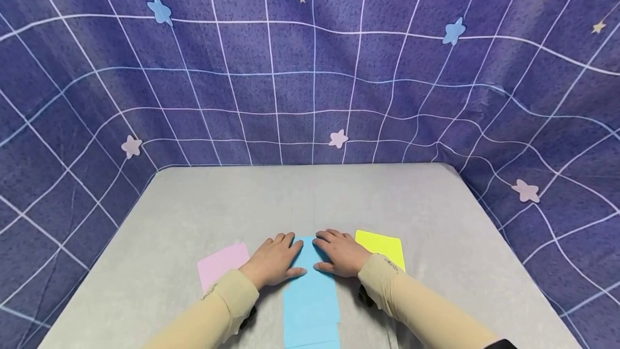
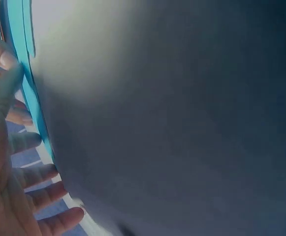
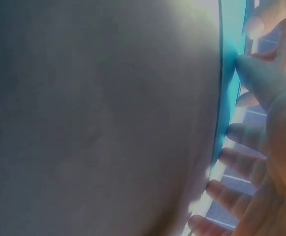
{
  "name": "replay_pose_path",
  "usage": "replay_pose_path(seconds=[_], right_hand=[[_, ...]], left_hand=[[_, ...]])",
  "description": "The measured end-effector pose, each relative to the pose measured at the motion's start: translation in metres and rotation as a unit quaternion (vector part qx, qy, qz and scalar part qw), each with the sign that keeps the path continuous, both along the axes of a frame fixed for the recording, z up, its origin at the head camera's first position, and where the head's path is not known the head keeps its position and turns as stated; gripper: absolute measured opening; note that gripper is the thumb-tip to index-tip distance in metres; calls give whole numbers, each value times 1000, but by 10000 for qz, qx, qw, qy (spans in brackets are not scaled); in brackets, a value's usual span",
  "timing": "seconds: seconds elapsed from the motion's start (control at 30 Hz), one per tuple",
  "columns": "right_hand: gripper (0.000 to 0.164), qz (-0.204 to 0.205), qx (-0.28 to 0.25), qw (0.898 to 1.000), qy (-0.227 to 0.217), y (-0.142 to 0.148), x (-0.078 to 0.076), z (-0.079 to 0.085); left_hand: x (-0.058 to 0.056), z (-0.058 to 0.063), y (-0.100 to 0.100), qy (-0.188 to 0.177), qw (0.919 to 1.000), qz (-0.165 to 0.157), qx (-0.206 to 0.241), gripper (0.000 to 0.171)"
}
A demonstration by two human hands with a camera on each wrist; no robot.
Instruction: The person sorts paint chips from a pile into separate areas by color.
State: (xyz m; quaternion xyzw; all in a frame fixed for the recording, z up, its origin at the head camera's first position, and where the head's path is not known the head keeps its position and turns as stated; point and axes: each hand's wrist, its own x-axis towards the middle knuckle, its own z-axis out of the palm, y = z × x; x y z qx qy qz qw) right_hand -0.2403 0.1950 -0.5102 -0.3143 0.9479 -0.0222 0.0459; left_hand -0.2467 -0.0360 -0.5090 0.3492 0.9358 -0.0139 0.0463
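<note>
Light-blue paper sheets [image 1: 310, 301] lie overlapping in a column toward the person in the head view. My left hand [image 1: 271, 260] rests at the far sheet's left side, thumb and fingertips on or beside it. Opposite, my right hand [image 1: 343, 255] lies along that sheet's right side with its fingers extended. Neither hand curls round anything. In the left wrist view the thumb touches a blue sheet [image 2: 28, 83], seen nearly edge-on. The right wrist view likewise has a thumb against the blue sheet [image 3: 228, 93]. Palms and wrists hide parts of the tabletop.
A pink sheet [image 1: 222, 265] lies left of the left hand. On the other side, a yellow sheet [image 1: 385, 246] is partly covered by the right hand and sleeve. The grey tabletop [image 1: 387, 195] is bordered by a purple-blue curtain [image 1: 232, 90] with a grid and stars.
</note>
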Motion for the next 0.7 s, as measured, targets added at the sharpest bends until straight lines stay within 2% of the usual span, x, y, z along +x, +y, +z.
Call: replay_pose_path(seconds=[0.33,0.7], right_hand=[[66,87,12,10000,-45,0,3,3],[85,54,96,9997,-215,0,1,1]], left_hand=[[0,1,0,-99,9997,-203,-84,87],[2,3,0,-143,9997,-217,-21,85]])
